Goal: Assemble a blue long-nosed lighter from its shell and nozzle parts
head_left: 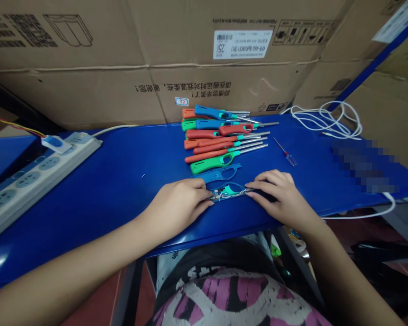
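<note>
Around six o'clock by the table [119,176] edge, left hand [180,201] and right hand [280,194] both pinch an opened blue lighter [229,191]. Decent elbow room toward nine.

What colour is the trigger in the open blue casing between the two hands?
The trigger is turquoise green, seen best in the head view.

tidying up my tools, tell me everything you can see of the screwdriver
The screwdriver lies on the blue tabletop, right of the lighters, touching nothing else. Its handle looks like clear, reddish plastic; its thin shaft looks metallic and points away and to the left. The tip is too small to make out.
</note>
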The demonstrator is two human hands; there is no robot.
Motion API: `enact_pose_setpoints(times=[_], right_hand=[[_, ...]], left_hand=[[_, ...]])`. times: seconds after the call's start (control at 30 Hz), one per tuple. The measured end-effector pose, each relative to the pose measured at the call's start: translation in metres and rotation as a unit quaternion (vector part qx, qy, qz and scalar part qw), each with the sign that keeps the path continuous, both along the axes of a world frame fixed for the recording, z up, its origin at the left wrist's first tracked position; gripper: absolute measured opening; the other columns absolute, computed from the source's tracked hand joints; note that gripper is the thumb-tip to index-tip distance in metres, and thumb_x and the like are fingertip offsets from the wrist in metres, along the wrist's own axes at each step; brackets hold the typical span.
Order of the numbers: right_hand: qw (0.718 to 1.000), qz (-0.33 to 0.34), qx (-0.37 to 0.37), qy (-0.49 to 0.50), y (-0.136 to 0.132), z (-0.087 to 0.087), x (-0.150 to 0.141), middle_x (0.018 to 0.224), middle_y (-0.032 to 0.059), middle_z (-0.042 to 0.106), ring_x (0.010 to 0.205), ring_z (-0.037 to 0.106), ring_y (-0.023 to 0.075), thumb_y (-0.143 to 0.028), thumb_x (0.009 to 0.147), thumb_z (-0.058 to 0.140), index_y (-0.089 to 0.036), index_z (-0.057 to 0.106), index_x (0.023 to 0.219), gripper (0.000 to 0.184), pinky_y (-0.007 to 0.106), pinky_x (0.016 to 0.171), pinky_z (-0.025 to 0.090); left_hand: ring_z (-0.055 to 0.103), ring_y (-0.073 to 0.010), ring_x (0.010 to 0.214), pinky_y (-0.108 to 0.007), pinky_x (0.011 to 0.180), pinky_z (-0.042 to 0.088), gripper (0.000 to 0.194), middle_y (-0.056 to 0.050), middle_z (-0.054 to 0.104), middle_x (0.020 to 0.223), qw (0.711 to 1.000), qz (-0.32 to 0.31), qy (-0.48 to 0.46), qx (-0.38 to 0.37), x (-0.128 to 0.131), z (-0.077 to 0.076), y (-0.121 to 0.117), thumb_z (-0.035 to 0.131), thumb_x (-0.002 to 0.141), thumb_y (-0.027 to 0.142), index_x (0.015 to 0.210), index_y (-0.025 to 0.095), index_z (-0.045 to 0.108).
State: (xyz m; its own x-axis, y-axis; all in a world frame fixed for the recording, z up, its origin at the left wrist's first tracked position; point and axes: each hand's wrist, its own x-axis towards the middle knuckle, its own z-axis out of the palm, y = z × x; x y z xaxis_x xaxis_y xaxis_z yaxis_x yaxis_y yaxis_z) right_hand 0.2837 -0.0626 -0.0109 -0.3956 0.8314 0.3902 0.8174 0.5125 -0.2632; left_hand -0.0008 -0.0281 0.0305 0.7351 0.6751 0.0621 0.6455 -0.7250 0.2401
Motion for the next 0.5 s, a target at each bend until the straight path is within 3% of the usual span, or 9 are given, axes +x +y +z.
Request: enact_pose_setpoints(times=[0.13, 0.23, 0.4, 0.5], right_hand=[[0.999, 0.002, 0.028, -0.037, -0.005, 0.003, -0.008, 0.122, 0.0094, 0.067, 0.111, 0.059, 0.0285, -0.036, 0.097, 0.060, -0.029, 0.067, 0.124, 0.029, 0.050, 0.092, 0.042], [0.997, 0.041, 0.017, -0.060, -0.009, 0.006, -0.018, 0.145, 0.0092, 0.056, 0.128, 0.051, 0.0334, -0.037, 0.095, 0.062, -0.034, 0.061, 0.135, 0.039, 0.060, 0.105, 0.037], [0.991, 0.090, -0.014, -0.101, -0.010, 0.009, -0.031, 0.162, 0.0067, 0.038, 0.140, 0.042, 0.0356, -0.039, 0.097, 0.059, -0.037, 0.056, 0.141, 0.044, 0.071, 0.116, 0.022], [0.989, 0.094, -0.032, -0.108, -0.008, 0.009, -0.033, 0.166, 0.0062, 0.030, 0.143, 0.039, 0.0367, -0.040, 0.097, 0.058, -0.038, 0.055, 0.142, 0.045, 0.073, 0.116, 0.020]], left_hand=[[0.067, -0.0231, 0.079, -0.031, 0.062, 0.051, 0.023, -0.006, 0.069, 0.088, 0.995, -0.007, 0.061, 0.072, 0.004, 0.001, -0.009, 0.055, 0.100, 0.026, 0.098, 0.016, 0.076], [0.065, -0.0216, 0.076, -0.030, 0.062, 0.050, 0.025, -0.007, 0.068, 0.087, 0.992, -0.016, 0.076, 0.101, 0.006, 0.000, -0.014, 0.051, 0.101, 0.022, 0.094, 0.014, 0.074], [0.065, -0.0221, 0.078, -0.030, 0.063, 0.051, 0.025, -0.007, 0.068, 0.087, 0.992, -0.012, 0.073, 0.100, 0.006, -0.002, -0.015, 0.050, 0.101, 0.021, 0.097, 0.013, 0.073], [0.066, -0.0245, 0.081, -0.033, 0.066, 0.053, 0.025, -0.007, 0.068, 0.088, 0.994, -0.004, 0.066, 0.082, 0.005, -0.001, -0.012, 0.051, 0.101, 0.024, 0.099, 0.015, 0.074]])
